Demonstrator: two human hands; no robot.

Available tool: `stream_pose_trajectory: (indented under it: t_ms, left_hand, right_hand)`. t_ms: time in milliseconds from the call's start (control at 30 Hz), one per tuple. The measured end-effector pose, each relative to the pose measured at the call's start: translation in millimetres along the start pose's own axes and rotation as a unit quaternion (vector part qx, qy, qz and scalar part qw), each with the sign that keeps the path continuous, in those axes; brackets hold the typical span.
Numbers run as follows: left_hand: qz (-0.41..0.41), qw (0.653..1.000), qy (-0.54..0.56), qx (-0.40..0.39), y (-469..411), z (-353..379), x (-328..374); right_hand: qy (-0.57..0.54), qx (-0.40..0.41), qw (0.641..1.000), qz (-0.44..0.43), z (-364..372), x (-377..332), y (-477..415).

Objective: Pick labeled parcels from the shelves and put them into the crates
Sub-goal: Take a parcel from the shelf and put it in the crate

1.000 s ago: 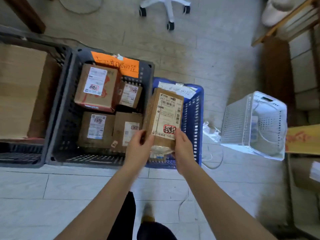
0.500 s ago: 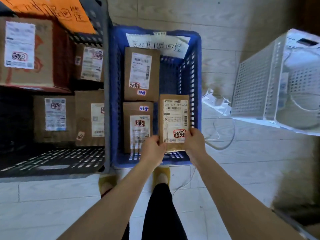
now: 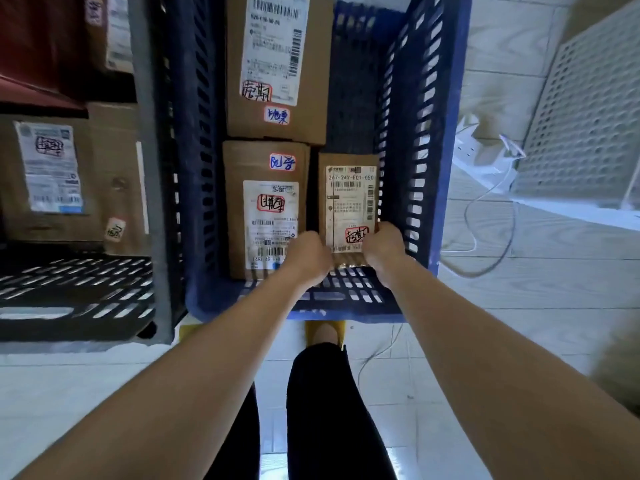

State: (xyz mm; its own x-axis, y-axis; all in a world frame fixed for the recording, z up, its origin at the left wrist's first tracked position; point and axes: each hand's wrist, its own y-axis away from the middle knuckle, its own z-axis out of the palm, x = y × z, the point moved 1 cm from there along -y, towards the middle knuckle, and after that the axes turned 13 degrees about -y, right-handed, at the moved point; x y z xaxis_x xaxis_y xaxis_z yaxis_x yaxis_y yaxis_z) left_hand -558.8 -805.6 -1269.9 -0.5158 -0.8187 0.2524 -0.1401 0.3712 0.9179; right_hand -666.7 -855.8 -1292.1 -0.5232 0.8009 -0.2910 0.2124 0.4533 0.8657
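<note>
A small brown parcel [image 3: 349, 199] with a white shipping label and a red-circled mark lies low inside the blue crate [image 3: 446, 140], at its near right side. My left hand [image 3: 308, 256] grips the parcel's near left corner and my right hand [image 3: 386, 249] grips its near right corner. Two other labeled parcels lie in the same crate: one directly to the left [image 3: 265, 202] and a larger one behind [image 3: 277, 64].
A dark grey crate [image 3: 145, 168] with several labeled boxes stands touching the blue crate's left side. A white perforated basket [image 3: 588, 116] lies on the floor to the right, with a white power strip and cable [image 3: 485, 202] between. My legs and feet stand just before the blue crate.
Both hands have carried the parcel down from above the crate rim into the blue crate's near right corner. The camera has leaned in closer over the crate.
</note>
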Motion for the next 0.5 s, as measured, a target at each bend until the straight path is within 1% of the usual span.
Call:
stream_pose_trajectory:
  t_ms: [133,200,267,400,500]
  left_hand:
    - [-0.035,0.997,0.07,0.007,26.1,-15.1,2.8]
    - [-0.038,0.993,0.107,0.025,50.3,-32.8,2.4]
    - [-0.033,0.985,0.163,0.051,80.8,-55.3,0.3]
    - [-0.039,0.952,0.286,0.104,143.0,-104.9,-16.1]
    - [-0.061,0.91,0.379,0.158,192.4,-137.0,-38.5]
  right_hand:
    - [-0.011,-0.017,1.0,-0.009,-6.9,-11.1,26.3]
    - [-0.028,-0.025,0.999,-0.024,-12.2,-25.2,50.4]
    - [-0.018,-0.038,0.998,-0.05,-17.3,-45.3,79.8]
    - [-0.017,-0.075,0.991,-0.11,-17.9,-91.6,147.8]
    - [-0.02,-0.112,0.982,-0.153,-6.4,-127.1,203.3]
